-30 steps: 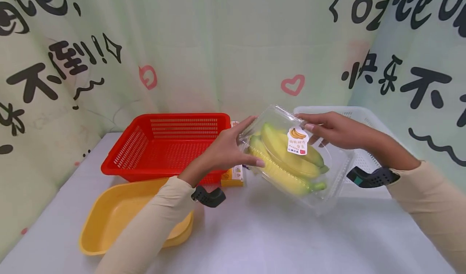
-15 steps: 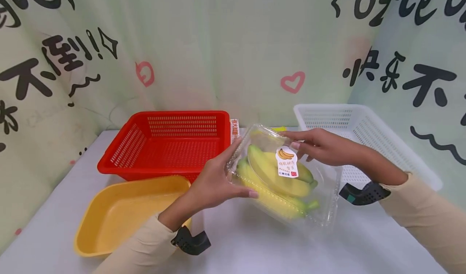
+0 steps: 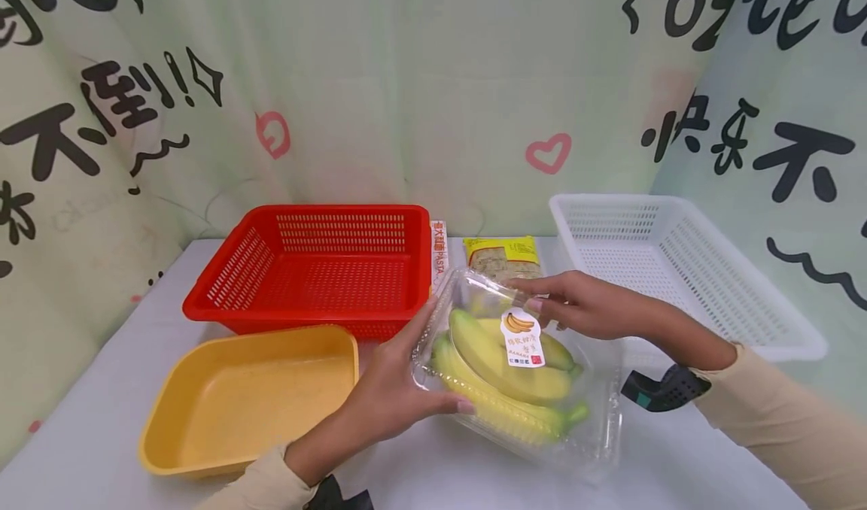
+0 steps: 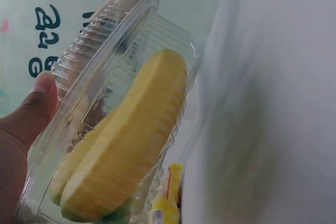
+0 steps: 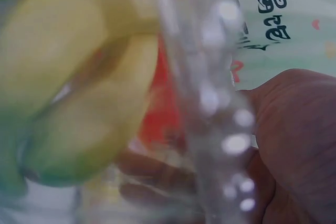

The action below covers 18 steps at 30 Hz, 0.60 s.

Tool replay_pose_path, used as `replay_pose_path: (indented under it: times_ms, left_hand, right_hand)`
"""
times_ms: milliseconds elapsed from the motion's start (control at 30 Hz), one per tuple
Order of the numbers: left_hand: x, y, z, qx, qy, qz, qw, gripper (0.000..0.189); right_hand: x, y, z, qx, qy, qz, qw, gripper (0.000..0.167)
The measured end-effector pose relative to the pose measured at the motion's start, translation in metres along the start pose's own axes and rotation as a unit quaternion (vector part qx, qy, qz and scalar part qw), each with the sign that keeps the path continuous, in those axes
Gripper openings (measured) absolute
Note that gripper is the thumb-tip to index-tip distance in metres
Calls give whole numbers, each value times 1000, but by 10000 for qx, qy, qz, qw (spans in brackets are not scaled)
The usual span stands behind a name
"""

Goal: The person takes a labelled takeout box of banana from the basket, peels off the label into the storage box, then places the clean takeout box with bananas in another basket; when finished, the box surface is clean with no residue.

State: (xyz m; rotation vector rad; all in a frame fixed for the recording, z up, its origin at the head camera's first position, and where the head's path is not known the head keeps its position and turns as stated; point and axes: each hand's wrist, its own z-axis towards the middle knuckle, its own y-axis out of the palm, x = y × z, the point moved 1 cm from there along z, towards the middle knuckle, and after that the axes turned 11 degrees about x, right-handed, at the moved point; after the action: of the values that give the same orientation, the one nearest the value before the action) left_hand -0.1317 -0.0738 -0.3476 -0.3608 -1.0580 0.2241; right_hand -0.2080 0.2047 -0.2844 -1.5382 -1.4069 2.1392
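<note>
Over the white table (image 3: 413, 476), my left hand (image 3: 389, 391) clamps the left edge of a tilted clear box (image 3: 597, 390) of bananas (image 3: 488, 361); my right hand (image 3: 577, 305) grips its far edge. Squeezing harder might buckle the plastic, popping it open.

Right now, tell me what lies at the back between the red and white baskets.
The head view shows a box printed PASTA beside the red basket, and a yellow-topped packet nearer the white basket.

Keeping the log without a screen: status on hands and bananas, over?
Left hand, right hand both gripping clear box. Bananas inside, label facing head camera. Nothing visibly in the way; yellow packet lies beyond.
</note>
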Motion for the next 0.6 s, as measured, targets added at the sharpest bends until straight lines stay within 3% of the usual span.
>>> replay_pose_path:
  times_ms: [300,467,600]
  left_hand:
    - [-17,3,-20,-312,-269,-414,9983,123]
    - [-20,8,-31,-275,-295,-490,9980,125]
    - [-22,11,-42,-277,-554,-430,9972,126]
  right_hand:
    - [13,24,2,-288,-127,164,9994,46]
    - [17,33,6,-364,-456,264,9979,44]
    - [20,39,9,-491,-707,179,9961,43]
